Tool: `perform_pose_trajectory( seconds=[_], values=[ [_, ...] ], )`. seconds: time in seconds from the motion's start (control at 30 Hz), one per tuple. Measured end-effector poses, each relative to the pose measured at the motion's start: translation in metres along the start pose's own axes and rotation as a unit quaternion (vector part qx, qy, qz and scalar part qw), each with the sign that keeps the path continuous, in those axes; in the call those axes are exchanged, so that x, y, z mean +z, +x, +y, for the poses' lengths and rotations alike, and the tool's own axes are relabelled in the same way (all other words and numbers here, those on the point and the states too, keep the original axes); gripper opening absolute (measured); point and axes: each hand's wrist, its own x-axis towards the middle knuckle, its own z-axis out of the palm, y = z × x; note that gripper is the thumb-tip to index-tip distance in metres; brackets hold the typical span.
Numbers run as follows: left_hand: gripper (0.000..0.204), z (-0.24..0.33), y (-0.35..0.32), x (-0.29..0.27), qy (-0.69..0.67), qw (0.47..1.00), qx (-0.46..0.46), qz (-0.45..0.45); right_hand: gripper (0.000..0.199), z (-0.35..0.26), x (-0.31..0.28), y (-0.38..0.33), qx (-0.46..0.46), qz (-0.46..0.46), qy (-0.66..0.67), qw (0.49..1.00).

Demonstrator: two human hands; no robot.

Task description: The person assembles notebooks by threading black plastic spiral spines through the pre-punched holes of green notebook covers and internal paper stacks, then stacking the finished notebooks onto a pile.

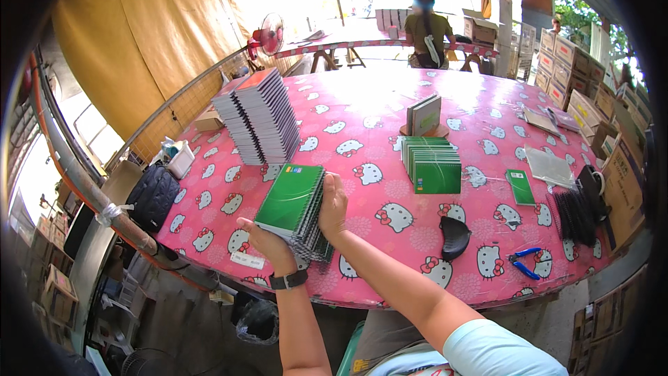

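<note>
**Green notebooks gathered at the near edge**

Both hands, left hand beneath and right hand against the side, clasp a stack of green-covered spiral notebooks over the pink patterned bench. One tall grey pile stands stacked behind; a smaller green pile waits, apparently unhandled.

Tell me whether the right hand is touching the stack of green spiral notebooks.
Touching. The head view shows the right hand pressed flat against the right side of the stack of green spiral notebooks, while the left hand supports it from below.
</note>
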Motion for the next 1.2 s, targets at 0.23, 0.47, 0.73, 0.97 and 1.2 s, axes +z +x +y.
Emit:
perform_pose_trajectory(
  seconds=[0.23, 0.47, 0.73, 0.97, 1.2],
  values=[
    [0.068, -0.006, -0.002, -0.003, 0.033, 0.999, 0.005, 0.003, 0.043, 0.007, -0.005, 0.010, -0.034, -0.021, -0.026, 0.999],
    [0.075, -0.043, 0.006, -0.020, -0.168, 0.984, -0.039, -0.040, 0.053, 0.013, -0.016, 0.011, -0.008, -0.051, 0.011, 0.999],
    [0.082, -0.057, -0.005, -0.012, -0.136, 0.988, -0.062, -0.028, 0.063, 0.031, -0.003, 0.017, 0.041, 0.018, -0.006, 0.999],
    [0.079, -0.043, -0.012, -0.007, -0.094, 0.995, -0.021, -0.032, 0.057, 0.033, -0.014, 0.027, 0.010, -0.045, -0.024, 0.999],
    [0.068, 0.017, -0.001, 0.008, -0.131, 0.984, 0.090, -0.085, 0.043, -0.030, -0.002, 0.031, -0.015, -0.112, 0.030, 0.993]
  ],
)
